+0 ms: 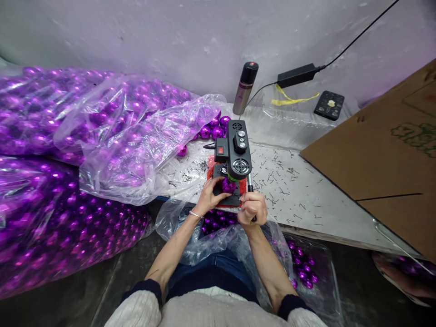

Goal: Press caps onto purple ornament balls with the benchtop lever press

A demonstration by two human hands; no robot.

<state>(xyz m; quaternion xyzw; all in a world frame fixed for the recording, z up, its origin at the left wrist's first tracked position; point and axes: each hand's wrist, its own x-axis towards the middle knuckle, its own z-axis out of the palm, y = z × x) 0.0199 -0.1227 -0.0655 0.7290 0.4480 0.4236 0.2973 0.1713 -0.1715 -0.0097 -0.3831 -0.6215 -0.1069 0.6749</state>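
Note:
My left hand (207,197) pinches a shiny purple ball (228,185) between thumb and fingers, holding it beneath the head of a small black bench machine (239,150). The machine looks like a little drill press, with a red switch on its side and a dark base on a red mat (243,186). My right hand (253,208) is wrapped round the machine's lever (250,181), whose black grip shows partly below the fist. The top of the ball is hidden under the machine head.
Big clear bags of purple balls (112,113) fill the left. Several loose balls (217,131) lie behind the machine. A thermos flask (245,88), a power adapter (296,75) and a black device (329,105) are at the back. Dark scraps litter the worktop (289,200); a cardboard box (381,145) stands right.

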